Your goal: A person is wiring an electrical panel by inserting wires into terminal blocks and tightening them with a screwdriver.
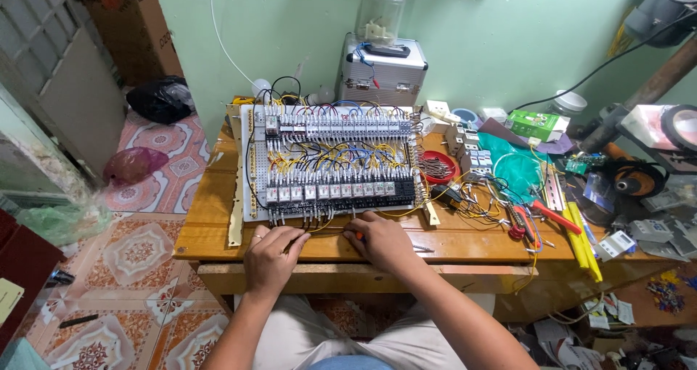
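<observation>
Two hands worked at the near edge of one perforated wiring panel (pixel 330 159) lying flat on one wooden table (pixel 218 217). Left hand (pixel 272 254) was curled, fingers pinching thin wires just below the panel's black terminal strip (pixel 341 204). Right hand (pixel 381 241) was closed around one orange-handled screwdriver (pixel 357 234). Two relay rows crossed the panel. One red bowl (pixel 439 167) sat just right.

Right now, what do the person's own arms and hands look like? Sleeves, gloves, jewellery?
Both forearms are bare, with no sleeves in view and no gloves. The left hand wears a thin gold-coloured ring on one finger. The right hand shows no ring or watch. No wristbands or markings are visible on either arm.
</observation>
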